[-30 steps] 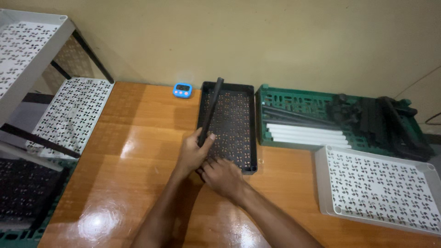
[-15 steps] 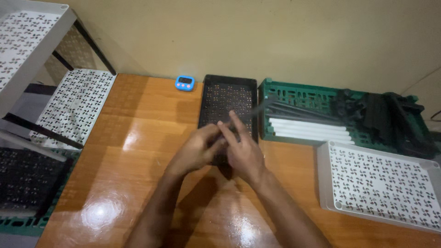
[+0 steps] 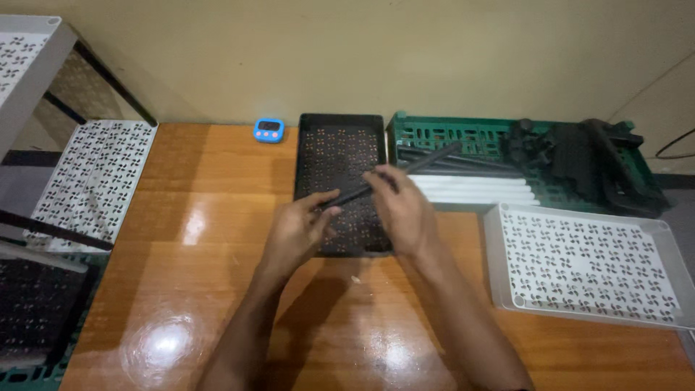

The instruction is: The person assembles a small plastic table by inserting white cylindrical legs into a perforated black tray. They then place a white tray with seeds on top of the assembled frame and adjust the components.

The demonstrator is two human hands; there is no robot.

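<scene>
Rod now lies slanted over the black tray; a second ago it stood steeper along the tray's left side. My left hand pinches its lower end, my right hand grips mid-shaft, tip pointing at the green crate. So I judge it's leaving the tray.

The black rod, earlier upright along the left edge of the black tray, now lies slantwise over it, far end toward the green crate. Both hands, left and right, have shifted right and parted, each gripping the rod.
</scene>
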